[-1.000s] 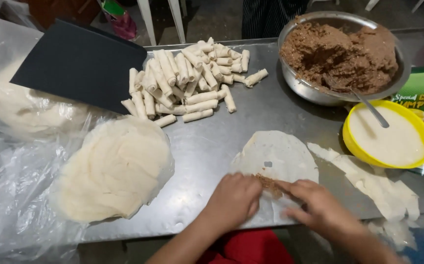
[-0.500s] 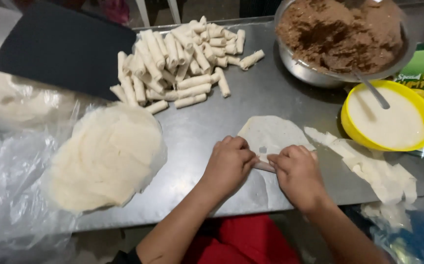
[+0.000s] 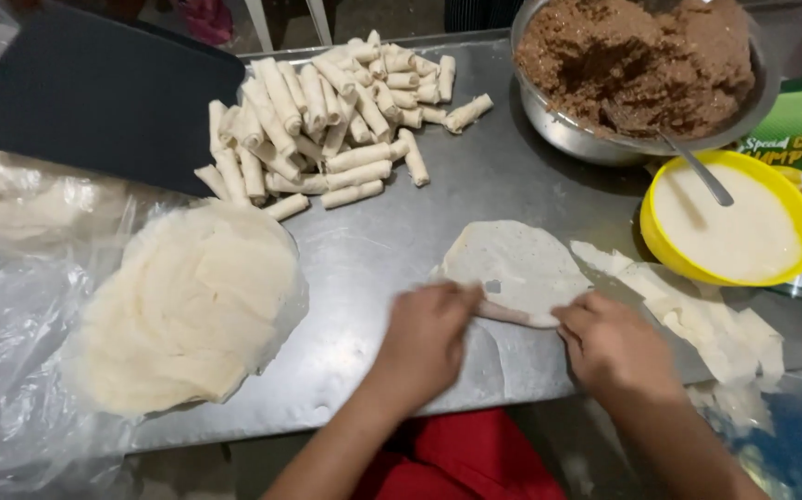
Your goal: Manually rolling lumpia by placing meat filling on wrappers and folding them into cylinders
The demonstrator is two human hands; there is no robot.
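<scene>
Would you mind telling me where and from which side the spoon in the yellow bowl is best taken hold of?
Take the spoon by the upper end of its metal handle, coming from above on the side of the steel bowl. The handle slants up out of the white paste in the yellow bowl, so that end is bare and dry, while the scoop end sits sunk in the paste.

Bare steel between rolls and wrapper.

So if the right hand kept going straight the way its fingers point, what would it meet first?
Its fingers point left along the rolled edge of the wrapper, so the right hand would likely meet the left hand first, at the roll's other end.
</scene>
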